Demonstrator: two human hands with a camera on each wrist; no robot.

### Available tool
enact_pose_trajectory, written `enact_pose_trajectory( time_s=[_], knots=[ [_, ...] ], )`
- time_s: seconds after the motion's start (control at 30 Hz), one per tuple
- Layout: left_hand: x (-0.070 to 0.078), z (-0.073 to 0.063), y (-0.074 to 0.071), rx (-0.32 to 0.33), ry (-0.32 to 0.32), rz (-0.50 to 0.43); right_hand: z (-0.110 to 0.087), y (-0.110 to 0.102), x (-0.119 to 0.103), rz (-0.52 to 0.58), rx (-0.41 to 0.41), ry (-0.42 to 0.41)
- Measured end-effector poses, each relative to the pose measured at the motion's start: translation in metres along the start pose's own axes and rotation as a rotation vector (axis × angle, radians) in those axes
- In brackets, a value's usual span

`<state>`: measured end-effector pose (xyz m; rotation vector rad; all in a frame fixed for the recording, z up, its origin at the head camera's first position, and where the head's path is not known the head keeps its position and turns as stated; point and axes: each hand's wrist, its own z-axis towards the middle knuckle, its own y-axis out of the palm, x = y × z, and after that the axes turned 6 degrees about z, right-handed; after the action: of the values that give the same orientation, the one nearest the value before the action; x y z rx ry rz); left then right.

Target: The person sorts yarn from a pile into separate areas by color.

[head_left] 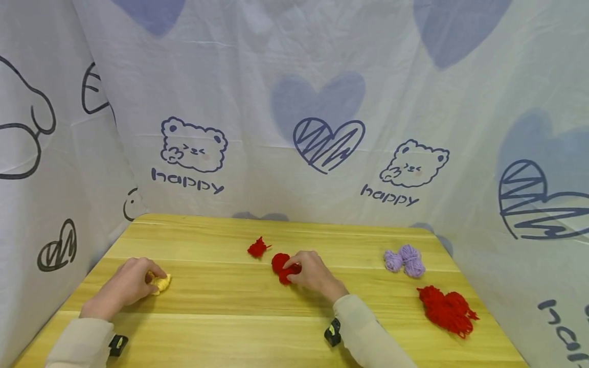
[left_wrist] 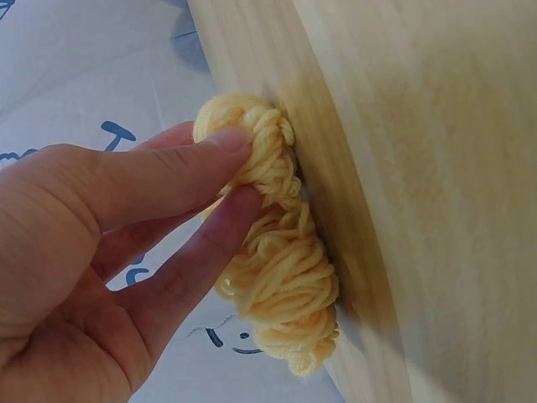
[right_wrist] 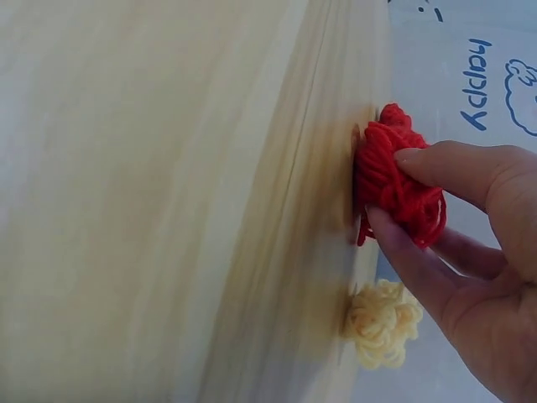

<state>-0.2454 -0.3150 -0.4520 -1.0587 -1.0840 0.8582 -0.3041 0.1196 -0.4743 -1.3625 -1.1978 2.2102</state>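
Note:
My left hand (head_left: 131, 286) is at the left of the table, pinching one end of a twisted bundle of yellow yarn (left_wrist: 281, 269) between thumb and fingers. The bundle lies along the wooden surface, its other end sticking out past the fingertips. Near the middle, my right hand (head_left: 315, 273) grips a bundle of red yarn (right_wrist: 398, 180) with the thumb on one side and fingers on the other. Part of this red bundle is hidden by the fingers in the head view. Just beyond it sits a smaller red yarn piece (head_left: 258, 248) with loose strands.
On the right of the wooden table (head_left: 221, 337) lie lilac yarn bundles (head_left: 411, 261) and, closer, a larger loose red yarn heap (head_left: 446, 309). A white printed cloth (head_left: 257, 168) hangs around the back and sides. The right wrist view also shows pale yellow yarn (right_wrist: 382, 323).

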Motion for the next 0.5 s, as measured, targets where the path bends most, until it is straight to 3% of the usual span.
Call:
enact_pose_trajectory(
  time_s=[0.5],
  knots=[
    [-0.0004,0.0007,0.0001,0.003,0.008,0.003,-0.0059,-0.0098,-0.0099,0.043,0.011,0.012]
  ],
)
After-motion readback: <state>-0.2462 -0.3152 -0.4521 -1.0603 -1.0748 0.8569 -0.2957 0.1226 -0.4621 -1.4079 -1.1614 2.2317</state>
